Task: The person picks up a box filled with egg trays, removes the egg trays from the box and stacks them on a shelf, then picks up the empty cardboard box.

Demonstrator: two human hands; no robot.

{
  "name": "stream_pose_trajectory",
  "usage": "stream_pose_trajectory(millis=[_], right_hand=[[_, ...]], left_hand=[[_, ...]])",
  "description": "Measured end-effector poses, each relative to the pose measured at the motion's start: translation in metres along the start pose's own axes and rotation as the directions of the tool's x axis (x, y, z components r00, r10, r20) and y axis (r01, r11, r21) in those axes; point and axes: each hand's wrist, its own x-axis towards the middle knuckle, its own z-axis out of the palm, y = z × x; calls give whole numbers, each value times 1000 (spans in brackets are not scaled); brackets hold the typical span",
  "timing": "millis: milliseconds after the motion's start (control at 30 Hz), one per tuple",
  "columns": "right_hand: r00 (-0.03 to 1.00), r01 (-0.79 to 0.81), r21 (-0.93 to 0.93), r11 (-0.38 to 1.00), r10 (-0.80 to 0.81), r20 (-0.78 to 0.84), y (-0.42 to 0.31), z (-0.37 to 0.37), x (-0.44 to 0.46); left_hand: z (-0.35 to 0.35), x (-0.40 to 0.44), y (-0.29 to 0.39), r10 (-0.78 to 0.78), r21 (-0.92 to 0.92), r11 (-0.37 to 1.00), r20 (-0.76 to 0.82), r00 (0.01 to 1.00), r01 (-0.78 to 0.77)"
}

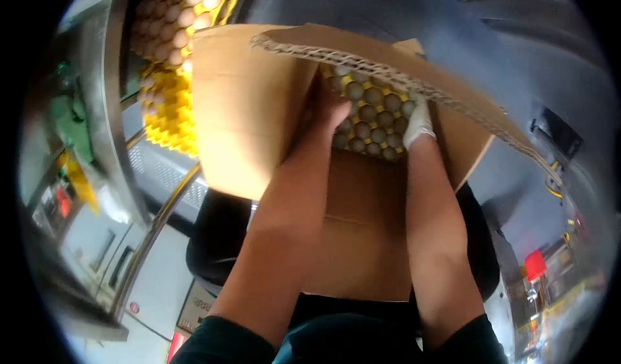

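A deep cardboard box [239,105] stands open in front of me, and both my arms reach down into it. Inside lies a yellow egg tray [372,149] filled with rows of eggs [373,96], which look greyish in the shade. My left hand [332,110] is bare and grips the tray's left side; its fingers are mostly hidden in shadow. At the tray's right edge my right hand [420,123], in a white glove, is closed on the side, its fingertips hidden. A raised box flap [388,60] covers the far end of the tray.
Yellow trays [169,115] and more eggs [169,18] are stacked beyond the box at the left. A metal shelf frame [107,105] with white cabinets [155,280] below runs along the left. A red object [535,265] shows at the right.
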Motion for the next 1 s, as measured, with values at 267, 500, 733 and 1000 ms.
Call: stream_pose_trajectory(millis=[267, 500, 733, 1000], right_hand=[[999, -29, -3, 1000, 29, -37, 0, 0, 11], [1000, 19, -68, 998, -18, 12, -12, 2, -19], [997, 50, -73, 996, -46, 64, 1, -9, -74], [992, 86, -13, 996, -84, 89, -2, -29, -160]], left_hand=[[-4, 6, -10, 66, 93, 994, -92, 994, -57], [-16, -16, 8, 155, 3, 988, -175, 972, -157], [-38, -68, 23, 131, 87, 989, -158, 979, -118], [-69, -138, 64, 109, 229, 971, -192, 975, -64]])
